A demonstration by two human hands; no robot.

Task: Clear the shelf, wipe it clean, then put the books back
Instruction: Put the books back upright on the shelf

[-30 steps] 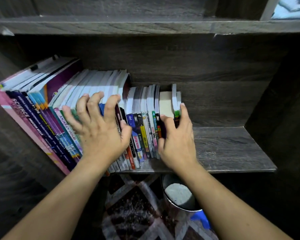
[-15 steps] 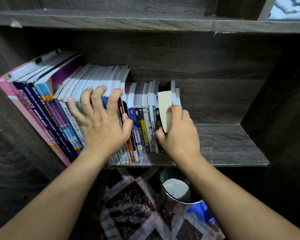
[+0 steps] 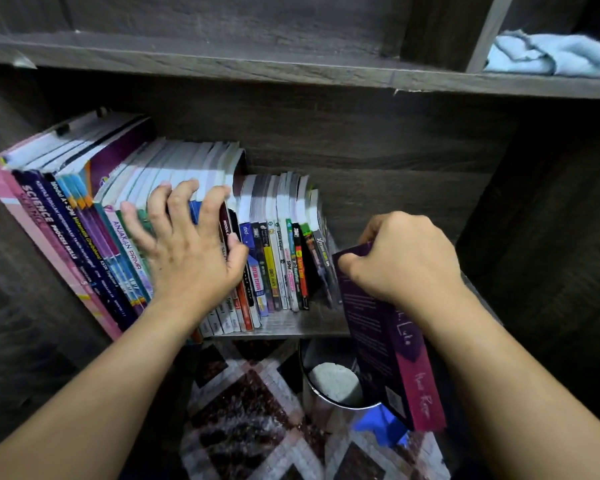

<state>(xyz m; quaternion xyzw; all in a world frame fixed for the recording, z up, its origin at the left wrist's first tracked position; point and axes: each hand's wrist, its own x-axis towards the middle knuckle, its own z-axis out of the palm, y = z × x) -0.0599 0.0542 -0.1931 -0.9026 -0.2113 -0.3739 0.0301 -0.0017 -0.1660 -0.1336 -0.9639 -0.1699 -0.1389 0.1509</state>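
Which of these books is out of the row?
The dark purple book with the pink spine, gripped by the right hand in front of the shelf. All the others stand in the row, which the left hand holds.

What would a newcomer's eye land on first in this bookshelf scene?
The right hand grips a purple book held out before the shelf, lower right. The left hand holds the leaning row of books at the shelf's left. A pale blue cloth lies on the upper shelf, top right.
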